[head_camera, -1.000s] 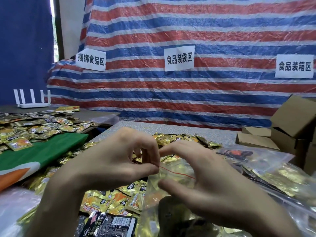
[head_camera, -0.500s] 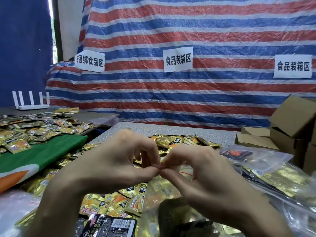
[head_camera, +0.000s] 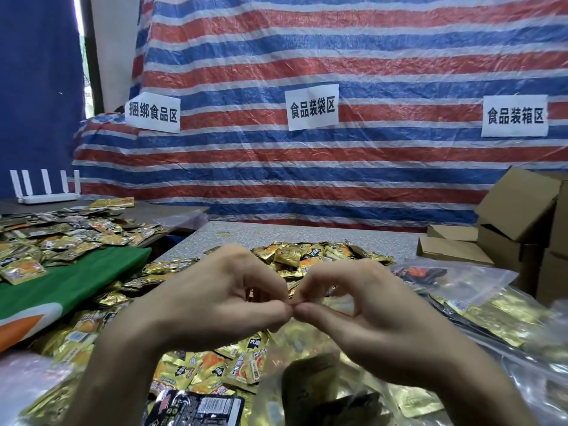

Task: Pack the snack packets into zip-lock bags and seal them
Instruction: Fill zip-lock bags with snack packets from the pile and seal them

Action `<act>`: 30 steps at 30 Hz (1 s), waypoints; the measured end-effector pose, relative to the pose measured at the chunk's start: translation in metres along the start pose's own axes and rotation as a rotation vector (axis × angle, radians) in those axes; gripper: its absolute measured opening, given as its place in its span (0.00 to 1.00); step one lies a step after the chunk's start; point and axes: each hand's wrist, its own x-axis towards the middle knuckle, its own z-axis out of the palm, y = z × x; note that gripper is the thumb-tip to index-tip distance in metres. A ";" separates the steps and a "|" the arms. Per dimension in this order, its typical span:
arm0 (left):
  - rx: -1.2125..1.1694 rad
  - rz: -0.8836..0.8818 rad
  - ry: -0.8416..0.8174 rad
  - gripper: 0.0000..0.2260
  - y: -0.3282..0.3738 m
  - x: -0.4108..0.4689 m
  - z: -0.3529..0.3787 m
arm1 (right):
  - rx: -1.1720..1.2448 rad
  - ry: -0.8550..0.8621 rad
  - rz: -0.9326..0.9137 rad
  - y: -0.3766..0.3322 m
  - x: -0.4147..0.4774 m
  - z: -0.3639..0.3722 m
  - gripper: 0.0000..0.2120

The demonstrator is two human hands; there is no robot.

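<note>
A clear zip-lock bag with gold and dark snack packets inside hangs upright in front of me. My left hand and my right hand both pinch its top edge, thumbs and forefingers meeting at the middle of the zip strip. The hands hide most of the red zip line. Under them lies a heap of gold and orange snack packets on the speckled table.
Filled zip-lock bags lie at the right. Cardboard boxes stand at the far right. A second table at the left holds more packets, a green cloth and a white router. A striped tarp with paper signs hangs behind.
My right hand's pinch has slid left along the bag's top edge until its fingertips met those of my left hand. The bag's mouth has closed up between them.
</note>
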 end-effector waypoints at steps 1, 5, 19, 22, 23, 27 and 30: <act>-0.022 0.020 0.001 0.11 0.000 0.002 0.001 | 0.021 -0.033 0.003 0.002 0.000 -0.003 0.03; -0.005 0.085 0.005 0.14 0.000 0.009 0.007 | 0.114 -0.139 0.011 0.016 0.000 -0.010 0.06; -0.059 0.075 0.100 0.12 -0.024 0.001 -0.008 | 0.314 -0.161 0.171 0.069 -0.011 -0.032 0.12; -0.086 0.059 0.114 0.15 -0.029 -0.002 -0.010 | 0.317 -0.174 0.217 0.077 -0.013 -0.036 0.13; -0.096 0.053 0.118 0.16 -0.031 -0.002 -0.011 | 0.335 -0.178 0.233 0.079 -0.014 -0.037 0.12; -0.122 0.032 0.121 0.17 -0.036 -0.004 -0.012 | 0.378 -0.175 0.270 0.086 -0.018 -0.040 0.07; -0.157 0.028 0.119 0.16 -0.039 -0.004 -0.012 | 0.401 -0.167 0.290 0.090 -0.020 -0.041 0.08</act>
